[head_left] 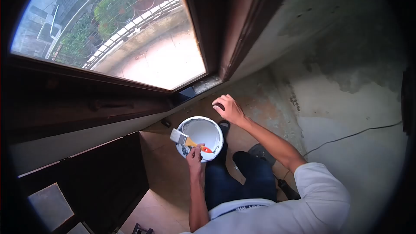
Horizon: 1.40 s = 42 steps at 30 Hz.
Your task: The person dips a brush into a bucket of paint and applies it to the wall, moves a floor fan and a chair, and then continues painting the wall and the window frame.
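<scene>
The left hand, at lower centre of the frame, is closed round the orange-and-yellow handle of a paintbrush. The brush looks light and stiff in the handle and soft in its flat pale bristles, which would be wet and slippery; the smooth handle is the place to grip it. The bristles reach over the left rim of a round white bucket on the floor, just above that hand. With paint inside, it is probably heavy and apt to slosh. Up and right of it, the right hand holds nothing, its fingers bent and braced on rough, stained plaster below a dark wooden door frame. A thin cable trails at right
</scene>
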Motion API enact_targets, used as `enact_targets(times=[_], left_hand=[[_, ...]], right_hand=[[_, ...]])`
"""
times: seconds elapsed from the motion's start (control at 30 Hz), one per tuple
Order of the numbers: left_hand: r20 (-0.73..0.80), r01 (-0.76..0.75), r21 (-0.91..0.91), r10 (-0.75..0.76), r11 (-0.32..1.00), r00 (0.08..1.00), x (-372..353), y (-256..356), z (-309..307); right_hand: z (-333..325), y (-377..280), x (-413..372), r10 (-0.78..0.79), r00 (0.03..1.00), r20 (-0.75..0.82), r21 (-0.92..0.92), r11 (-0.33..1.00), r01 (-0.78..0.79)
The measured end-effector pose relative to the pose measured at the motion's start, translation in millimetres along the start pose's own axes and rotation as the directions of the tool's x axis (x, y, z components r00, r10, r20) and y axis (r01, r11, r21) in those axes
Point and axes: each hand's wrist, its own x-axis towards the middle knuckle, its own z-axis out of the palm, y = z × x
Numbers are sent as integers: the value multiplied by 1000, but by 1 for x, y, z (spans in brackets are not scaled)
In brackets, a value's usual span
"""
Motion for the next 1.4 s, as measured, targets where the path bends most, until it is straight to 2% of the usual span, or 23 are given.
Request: enact_targets(times=[0.07, 0.13, 0.2, 0.23, 0.3, 0.37, 0.47, 0.57, 0.87, 0.97, 1.07, 1.2, 1.4], left_hand=[[-70, 2, -11, -3, 1000, 998, 15, -14, -40], [-150, -72, -41, 65, 997, 986, 34, -37, -77], [-232, -94, -60, 78, 994, 970, 39, -42, -101], [-251, -111, -46, 96, 993, 963, 42, -50, -117], [-285, -110, -53, 91, 992, 954, 44, -61, -141], [-313, -118, -72, 90, 990, 946, 46, -71, -153], [-385, -83, -111, 34, 990, 922, 45, -81, -168], [-423, -62, -127, 3, 990, 906, 47, -90, -182], [-430, -9, -277, -116, 961, 895, 51, -92, -198], [-423, 17, -269, -134, 963, 896, 56, -96, -198], [-354, 8, -276, -110, 961, 929, 63, -97, -194], [-366, 2, -286, -111, 958, 924, 67, -86, -175], [-296, -10, -232, -61, 973, 953, 76, -83, -171]], right_hand=[[72, 49, 27, -44, 997, 55, -99, 994, 49], [135, 87, 53, -72, 992, 100, -118, 989, 84], [189, 106, 72, -161, 965, 207, -225, 952, 207], [213, 115, 79, -166, 964, 206, -208, 956, 209], [251, 126, 92, -268, 931, 246, -414, 840, 351], [274, 134, 101, -288, 927, 242, -458, 808, 371], [286, 135, 106, -257, 950, 177, -471, 825, 311], [284, 137, 107, -235, 953, 194, -453, 840, 299], [289, 141, 119, -296, 944, 145, -509, 796, 327], [288, 141, 119, -245, 957, 155, -463, 838, 289], [289, 142, 118, -260, 961, 98, -405, 871, 277], [278, 132, 116, -240, 965, 102, -369, 892, 261], [276, 140, 115, -278, 955, 98, -358, 886, 295]])
